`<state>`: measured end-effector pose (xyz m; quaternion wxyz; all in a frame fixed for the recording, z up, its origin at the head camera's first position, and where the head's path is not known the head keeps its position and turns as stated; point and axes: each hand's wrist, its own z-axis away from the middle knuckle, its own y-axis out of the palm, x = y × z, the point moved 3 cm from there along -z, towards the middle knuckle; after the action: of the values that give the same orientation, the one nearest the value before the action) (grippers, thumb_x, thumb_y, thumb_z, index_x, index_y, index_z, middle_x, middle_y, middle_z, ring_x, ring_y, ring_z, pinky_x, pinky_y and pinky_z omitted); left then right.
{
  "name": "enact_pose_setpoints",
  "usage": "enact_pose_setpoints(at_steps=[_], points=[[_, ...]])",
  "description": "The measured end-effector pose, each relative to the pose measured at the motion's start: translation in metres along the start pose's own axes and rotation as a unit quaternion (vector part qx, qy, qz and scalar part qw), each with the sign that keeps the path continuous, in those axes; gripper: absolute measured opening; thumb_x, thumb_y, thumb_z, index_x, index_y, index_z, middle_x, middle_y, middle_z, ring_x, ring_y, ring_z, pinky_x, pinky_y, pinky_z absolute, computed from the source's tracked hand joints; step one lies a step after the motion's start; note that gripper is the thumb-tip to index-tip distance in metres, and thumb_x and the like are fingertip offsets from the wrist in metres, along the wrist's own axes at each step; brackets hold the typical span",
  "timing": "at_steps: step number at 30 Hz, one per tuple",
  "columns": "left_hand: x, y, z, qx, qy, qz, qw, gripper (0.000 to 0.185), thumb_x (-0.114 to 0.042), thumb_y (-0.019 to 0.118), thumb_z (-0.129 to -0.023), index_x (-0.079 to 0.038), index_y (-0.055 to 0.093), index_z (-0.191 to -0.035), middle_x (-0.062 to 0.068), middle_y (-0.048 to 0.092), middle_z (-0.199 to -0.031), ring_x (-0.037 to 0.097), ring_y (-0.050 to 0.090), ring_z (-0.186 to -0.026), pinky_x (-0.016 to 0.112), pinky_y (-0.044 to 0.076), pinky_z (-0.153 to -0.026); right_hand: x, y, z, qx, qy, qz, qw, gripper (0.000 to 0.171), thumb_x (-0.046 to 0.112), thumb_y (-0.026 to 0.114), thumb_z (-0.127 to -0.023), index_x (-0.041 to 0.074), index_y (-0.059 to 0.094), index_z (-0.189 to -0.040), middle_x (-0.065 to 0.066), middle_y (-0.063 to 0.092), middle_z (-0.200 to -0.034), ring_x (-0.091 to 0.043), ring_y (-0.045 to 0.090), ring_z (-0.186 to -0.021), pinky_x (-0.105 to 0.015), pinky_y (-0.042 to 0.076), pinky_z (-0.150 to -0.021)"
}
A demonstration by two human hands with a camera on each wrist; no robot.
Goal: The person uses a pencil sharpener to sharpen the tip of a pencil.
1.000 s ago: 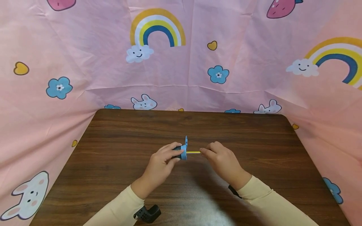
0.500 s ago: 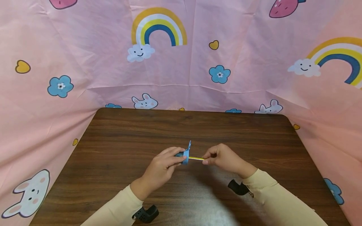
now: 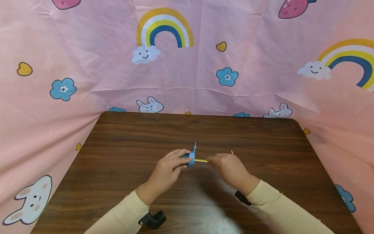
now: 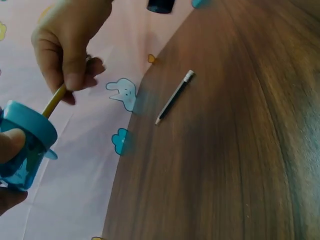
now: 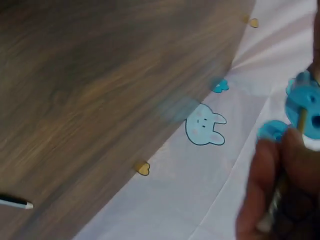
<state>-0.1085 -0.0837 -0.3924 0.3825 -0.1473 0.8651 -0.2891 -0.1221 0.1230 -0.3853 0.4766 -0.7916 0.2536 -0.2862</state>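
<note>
My left hand (image 3: 183, 160) grips a small blue pencil sharpener (image 3: 191, 157) just above the middle of the brown table (image 3: 140, 139). A yellow pencil (image 3: 201, 160) sticks into its right side, and my right hand (image 3: 211, 160) pinches the pencil close to the sharpener. The left wrist view shows the sharpener (image 4: 27, 145) at the lower left with the yellow pencil (image 4: 54, 100) slanting up into the right hand's fingers (image 4: 70, 55). In the right wrist view the sharpener (image 5: 305, 105) and the right hand's fingers (image 5: 270, 190) are blurred.
A second, dark pencil (image 4: 172, 97) with a white end lies on the table beyond my right hand; its end shows in the head view (image 3: 231, 151). Pink patterned cloth (image 3: 187, 71) hangs round the table on three sides. Black wrist straps (image 3: 152, 220) sit near the front edge.
My right hand has rolled back over the yellow pencil, turning it in the sharpener. Both hands have shifted slightly away from me. The left hand keeps its hold.
</note>
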Motion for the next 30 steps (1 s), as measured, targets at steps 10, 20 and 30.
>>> enact_pose_setpoints(at_steps=[10, 20, 30], points=[[0.001, 0.001, 0.000, -0.013, 0.107, -0.019, 0.9940, 0.033, 0.019, 0.071, -0.074, -0.001, 0.076, -0.099, 0.009, 0.069, -0.113, 0.027, 0.061, -0.111, 0.032, 0.054, -0.090, -0.011, -0.002, -0.006, 0.183, 0.150, -0.230, 0.944, 0.012, 0.012, 0.065, -0.092, 0.006, 0.075, -0.091, 0.003, 0.065, -0.065, -0.006, 0.057, -0.053, -0.021, 0.049, -0.051], [0.005, -0.003, 0.001, -0.019, -0.038, 0.040, 0.9983, 0.032, 0.009, 0.072, -0.080, -0.003, 0.073, -0.110, 0.009, 0.063, -0.126, 0.027, 0.057, -0.120, 0.031, 0.057, -0.083, 0.001, -0.008, -0.003, -0.042, 0.009, 0.014, 0.999, 0.032, 0.014, 0.083, -0.076, 0.007, 0.073, -0.106, -0.002, 0.066, -0.097, -0.016, 0.062, -0.086, -0.027, 0.056, -0.068], [0.005, -0.004, 0.001, -0.020, -0.102, 0.090, 0.9905, 0.032, 0.007, 0.071, -0.081, -0.003, 0.073, -0.111, 0.007, 0.063, -0.127, 0.027, 0.058, -0.119, 0.034, 0.057, -0.083, 0.005, 0.001, 0.007, -0.173, -0.088, 0.074, 0.978, 0.028, -0.003, 0.082, -0.069, 0.005, 0.074, -0.095, -0.003, 0.058, -0.081, -0.015, 0.055, -0.071, -0.025, 0.049, -0.053]])
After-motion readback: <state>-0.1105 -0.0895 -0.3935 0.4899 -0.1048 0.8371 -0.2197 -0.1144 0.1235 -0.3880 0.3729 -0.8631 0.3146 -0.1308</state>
